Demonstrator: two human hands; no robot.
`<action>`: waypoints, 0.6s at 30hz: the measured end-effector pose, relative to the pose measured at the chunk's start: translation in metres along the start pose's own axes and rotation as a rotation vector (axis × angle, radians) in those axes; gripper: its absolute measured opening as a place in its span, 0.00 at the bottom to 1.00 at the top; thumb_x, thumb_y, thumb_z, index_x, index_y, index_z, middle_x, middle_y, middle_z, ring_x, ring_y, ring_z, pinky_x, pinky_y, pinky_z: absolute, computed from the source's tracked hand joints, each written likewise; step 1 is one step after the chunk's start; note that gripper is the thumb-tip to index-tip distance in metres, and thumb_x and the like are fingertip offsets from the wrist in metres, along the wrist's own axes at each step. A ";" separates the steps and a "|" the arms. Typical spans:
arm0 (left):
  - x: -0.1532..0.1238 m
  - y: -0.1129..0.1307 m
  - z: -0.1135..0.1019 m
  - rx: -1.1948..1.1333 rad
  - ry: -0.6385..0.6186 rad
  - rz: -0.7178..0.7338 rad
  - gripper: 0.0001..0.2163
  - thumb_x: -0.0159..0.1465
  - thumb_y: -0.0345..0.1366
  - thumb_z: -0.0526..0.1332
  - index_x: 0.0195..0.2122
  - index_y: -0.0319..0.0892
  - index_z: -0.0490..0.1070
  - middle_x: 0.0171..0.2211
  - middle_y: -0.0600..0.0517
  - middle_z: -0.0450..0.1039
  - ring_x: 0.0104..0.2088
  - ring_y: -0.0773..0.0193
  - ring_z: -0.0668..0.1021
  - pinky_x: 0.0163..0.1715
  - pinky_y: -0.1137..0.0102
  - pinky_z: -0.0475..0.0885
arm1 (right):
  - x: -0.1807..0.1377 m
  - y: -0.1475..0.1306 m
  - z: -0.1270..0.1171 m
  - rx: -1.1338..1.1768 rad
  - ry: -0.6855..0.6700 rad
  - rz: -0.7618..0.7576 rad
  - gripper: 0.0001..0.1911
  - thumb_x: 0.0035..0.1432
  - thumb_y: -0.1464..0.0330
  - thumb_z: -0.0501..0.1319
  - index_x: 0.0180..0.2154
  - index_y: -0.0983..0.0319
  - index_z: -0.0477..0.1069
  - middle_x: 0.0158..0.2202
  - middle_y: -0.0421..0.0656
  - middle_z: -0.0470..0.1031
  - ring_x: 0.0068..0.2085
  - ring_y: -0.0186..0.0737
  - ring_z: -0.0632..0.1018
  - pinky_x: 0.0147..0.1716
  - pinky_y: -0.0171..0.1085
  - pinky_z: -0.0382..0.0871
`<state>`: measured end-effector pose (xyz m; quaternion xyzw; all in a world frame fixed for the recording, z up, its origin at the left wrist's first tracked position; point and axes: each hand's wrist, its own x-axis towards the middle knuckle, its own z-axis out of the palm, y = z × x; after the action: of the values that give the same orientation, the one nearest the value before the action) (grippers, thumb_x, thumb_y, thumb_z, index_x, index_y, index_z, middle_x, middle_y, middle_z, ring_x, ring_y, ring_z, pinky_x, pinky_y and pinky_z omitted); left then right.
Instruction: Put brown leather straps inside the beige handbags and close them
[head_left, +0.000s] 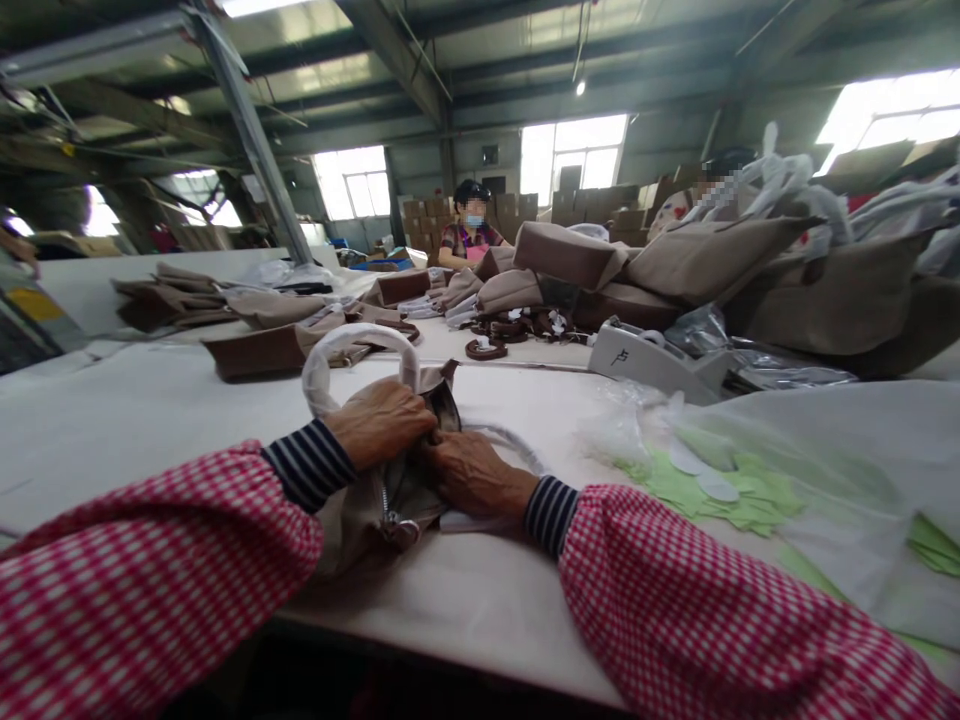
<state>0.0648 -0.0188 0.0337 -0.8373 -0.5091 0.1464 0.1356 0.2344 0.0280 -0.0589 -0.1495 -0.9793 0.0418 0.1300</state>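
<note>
Gripping beige bag (341, 535) at its mouth (445, 406) with tightly curled left hand (390, 422) and right hand (476, 474). Holding it near front edge of table (487, 630).

Dim overall, glare from far windows (574, 145)

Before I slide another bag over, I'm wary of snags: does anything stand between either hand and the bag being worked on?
Nothing visible does: the left hand and right hand both touch the bag. The wrapped white handle arches beyond the left hand, not between it and the bag. Most fingertips are hidden.
</note>
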 end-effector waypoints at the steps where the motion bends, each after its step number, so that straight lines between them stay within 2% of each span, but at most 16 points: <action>1: 0.000 0.001 0.003 0.004 0.004 0.011 0.09 0.70 0.25 0.58 0.40 0.39 0.79 0.39 0.43 0.82 0.40 0.53 0.81 0.41 0.62 0.71 | 0.000 0.000 0.000 0.004 -0.008 0.013 0.10 0.69 0.68 0.60 0.45 0.66 0.77 0.42 0.53 0.81 0.37 0.46 0.80 0.33 0.39 0.67; 4: -0.008 0.003 0.014 0.044 0.054 0.051 0.13 0.70 0.22 0.56 0.45 0.38 0.79 0.45 0.40 0.81 0.44 0.51 0.80 0.48 0.56 0.71 | 0.000 -0.001 0.000 0.009 -0.018 0.039 0.09 0.69 0.69 0.59 0.42 0.66 0.78 0.40 0.52 0.83 0.37 0.46 0.81 0.34 0.39 0.67; 6: -0.015 0.002 0.019 0.087 0.147 0.111 0.16 0.69 0.19 0.54 0.48 0.39 0.79 0.52 0.39 0.80 0.50 0.49 0.79 0.54 0.53 0.69 | 0.000 -0.002 -0.001 0.014 -0.013 0.035 0.09 0.69 0.70 0.59 0.43 0.66 0.78 0.41 0.52 0.83 0.38 0.46 0.82 0.34 0.39 0.67; 8: -0.019 -0.003 0.021 0.096 0.216 0.193 0.16 0.69 0.18 0.54 0.45 0.40 0.79 0.54 0.41 0.79 0.55 0.49 0.76 0.59 0.52 0.67 | 0.000 -0.003 -0.003 0.019 -0.012 0.023 0.09 0.68 0.71 0.60 0.44 0.66 0.77 0.42 0.52 0.84 0.39 0.46 0.82 0.34 0.39 0.67; 10: -0.019 -0.009 0.020 0.033 0.205 0.264 0.13 0.70 0.20 0.56 0.42 0.42 0.78 0.51 0.45 0.80 0.54 0.51 0.76 0.59 0.53 0.65 | 0.000 -0.003 -0.003 0.025 -0.011 0.013 0.08 0.68 0.71 0.60 0.43 0.66 0.77 0.43 0.52 0.84 0.39 0.46 0.82 0.34 0.39 0.67; 12: -0.015 -0.015 0.019 -0.048 0.157 0.293 0.11 0.70 0.23 0.58 0.42 0.44 0.78 0.47 0.47 0.81 0.50 0.53 0.76 0.54 0.56 0.65 | 0.001 -0.003 -0.002 0.035 0.016 0.016 0.08 0.69 0.69 0.59 0.43 0.65 0.77 0.42 0.51 0.84 0.39 0.46 0.82 0.35 0.39 0.67; 15: -0.011 -0.020 0.020 -0.095 0.124 0.268 0.12 0.65 0.23 0.62 0.45 0.45 0.78 0.44 0.49 0.81 0.48 0.52 0.75 0.50 0.58 0.63 | 0.002 -0.001 0.002 0.046 0.060 0.030 0.10 0.70 0.68 0.58 0.45 0.64 0.77 0.42 0.50 0.84 0.40 0.46 0.82 0.36 0.40 0.68; 18: -0.011 -0.022 0.021 -0.068 0.104 0.235 0.14 0.61 0.23 0.65 0.45 0.45 0.79 0.44 0.48 0.82 0.50 0.49 0.73 0.53 0.56 0.61 | 0.002 0.000 0.004 0.045 0.061 0.052 0.09 0.69 0.68 0.59 0.46 0.64 0.76 0.43 0.50 0.84 0.41 0.47 0.83 0.37 0.40 0.68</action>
<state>0.0339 -0.0174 0.0238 -0.9016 -0.4045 0.1006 0.1153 0.2311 0.0281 -0.0619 -0.1731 -0.9694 0.0627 0.1621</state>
